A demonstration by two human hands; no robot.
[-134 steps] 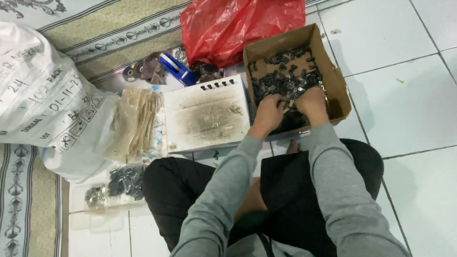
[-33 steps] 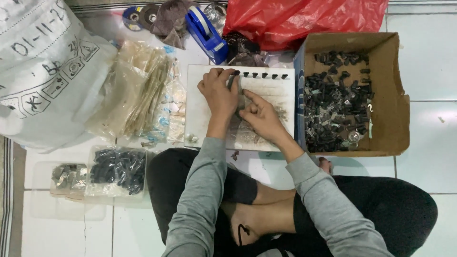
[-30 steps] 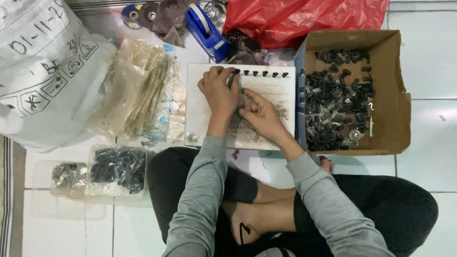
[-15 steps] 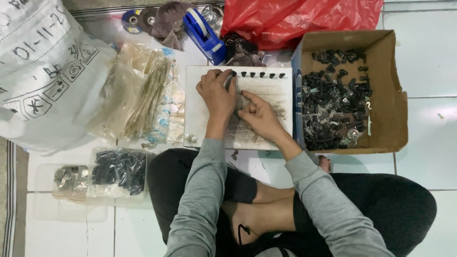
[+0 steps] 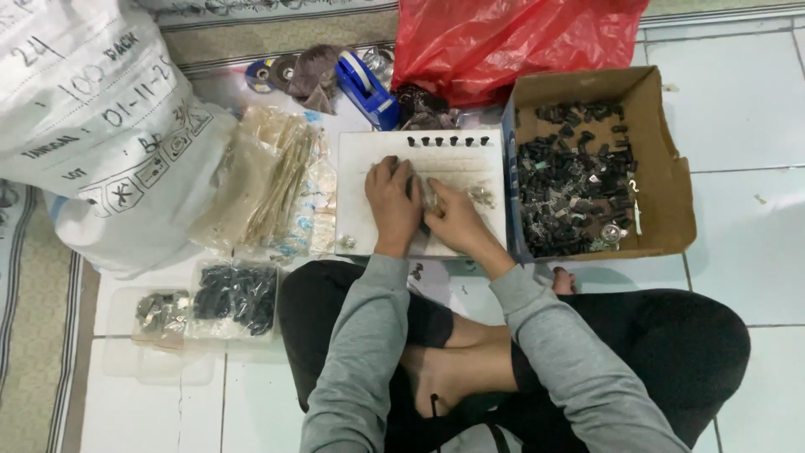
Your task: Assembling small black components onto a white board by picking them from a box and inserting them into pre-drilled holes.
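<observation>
Step in hand: both hands are working small parts together over the white board (image 5: 360,226).
Left hand (image 5: 392,201): fingers are curling down onto the board; what it is gripping cannot be told.
Right hand (image 5: 453,220): is pinching a small clear piece (image 5: 431,195) just beside the left fingertips.
Supply: the cardboard box of dark parts (image 5: 570,197) is lying to the right of the grip.
Next move: judged to be calling for fine fingertip alignment.

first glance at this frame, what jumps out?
The red plastic bag at top centre, with the open cardboard box of small dark parts just below it on the right. Both hands, left hand and right hand, rest together on the white board in the middle. A big white sack fills the top left.
</observation>
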